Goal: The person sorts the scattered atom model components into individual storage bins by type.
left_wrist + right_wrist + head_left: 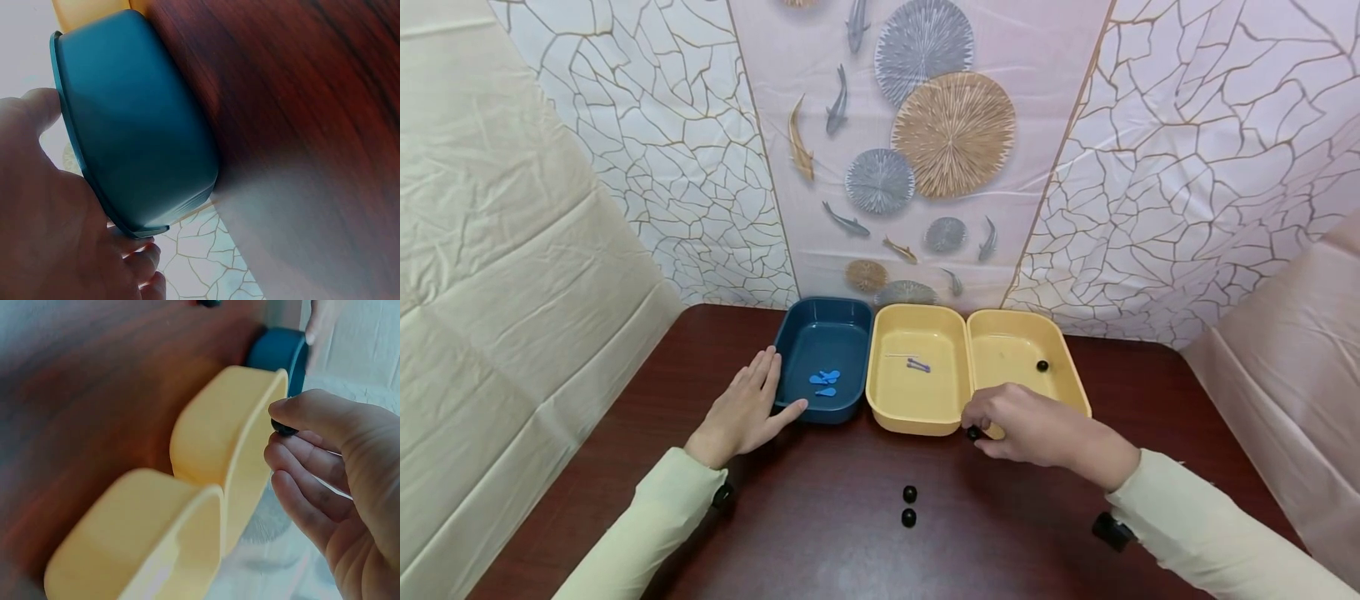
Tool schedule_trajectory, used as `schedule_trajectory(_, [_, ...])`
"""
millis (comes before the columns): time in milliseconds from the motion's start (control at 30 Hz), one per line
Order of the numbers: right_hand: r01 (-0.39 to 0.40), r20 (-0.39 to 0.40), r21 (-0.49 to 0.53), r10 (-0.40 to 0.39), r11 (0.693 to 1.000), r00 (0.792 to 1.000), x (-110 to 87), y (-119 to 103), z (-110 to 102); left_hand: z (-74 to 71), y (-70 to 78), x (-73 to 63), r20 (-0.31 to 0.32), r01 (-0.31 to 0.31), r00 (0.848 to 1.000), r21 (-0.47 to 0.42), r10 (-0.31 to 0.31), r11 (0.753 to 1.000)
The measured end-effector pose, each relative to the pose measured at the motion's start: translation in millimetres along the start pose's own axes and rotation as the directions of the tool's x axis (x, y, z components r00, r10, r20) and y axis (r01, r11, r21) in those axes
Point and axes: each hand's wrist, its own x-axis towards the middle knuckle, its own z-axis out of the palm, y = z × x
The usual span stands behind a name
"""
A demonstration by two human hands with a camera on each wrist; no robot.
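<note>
My right hand point(1026, 423) pinches a small black ball point(284, 428) between thumb and fingertips, just over the front edge of the right yellow bin point(1078, 383). Inside that bin lies another black ball point(1042, 366). Two more black balls, a farther one point(910, 493) and a nearer one point(908, 518), sit on the table in front. With its fingers stretched out, my left hand point(741, 412) rests along the left rim of the dark blue bin point(137, 119), thumb at the front corner. Several small blue pieces point(825, 379) lie in this bin.
Between the blue bin and the right yellow one stands the middle yellow bin point(917, 425), holding small purple pieces point(918, 365) and a thin pale stick point(901, 356). All three bins line up at the back of the dark wooden table point(820, 517), before a patterned cloth point(880, 250).
</note>
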Motion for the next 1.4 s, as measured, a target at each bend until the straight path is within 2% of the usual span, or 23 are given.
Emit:
schedule_trajectory(167, [0.002,-0.031,-0.047,-0.003,0.999,1.000,-4.7,9.0,-12.7,-0.4,-0.3,-0.2,-0.001,-0.001,1.000,0.004,0.001,1.000])
schedule_trajectory(400, [0.001,-0.068,-0.063,-0.006,0.998,0.998,-8.8,25.9,-23.7,0.8,-0.8,-0.5,0.000,-0.005,1.000,0.000,0.005,1.000])
schedule_trajectory(567, [-0.032,-0.068,-0.090,0.026,0.995,0.997,-10.1,36.7,-31.0,0.7,-1.4,-0.3,-0.001,-0.007,1.000,-0.004,0.007,1.000])
schedule_trajectory(867, [-0.039,-0.085,-0.083,0.032,0.996,0.996,-13.1,59.0,-33.6,1.2,-1.6,0.2,-0.002,-0.004,1.000,-0.003,0.004,1.000])
schedule_trajectory(1067, [-0.123,-0.067,-0.055,0.119,0.991,0.991,-15.2,78.9,-30.4,1.0,-1.1,-0.3,-0.002,-0.004,1.000,-0.003,0.004,1.000])
schedule_trajectory(1267, [-0.225,-0.038,-0.051,0.223,0.973,0.974,-17.2,96.9,-23.6,0.9,-0.9,-0.4,-0.002,-0.004,1.000,-0.002,0.004,1.000])
schedule_trajectory(1400, [-0.261,-0.026,-0.039,0.260,0.965,0.965,-18.4,109.3,-15.3,0.7,-0.8,-0.4,-0.004,-0.001,1.000,-0.001,0.001,1.000])
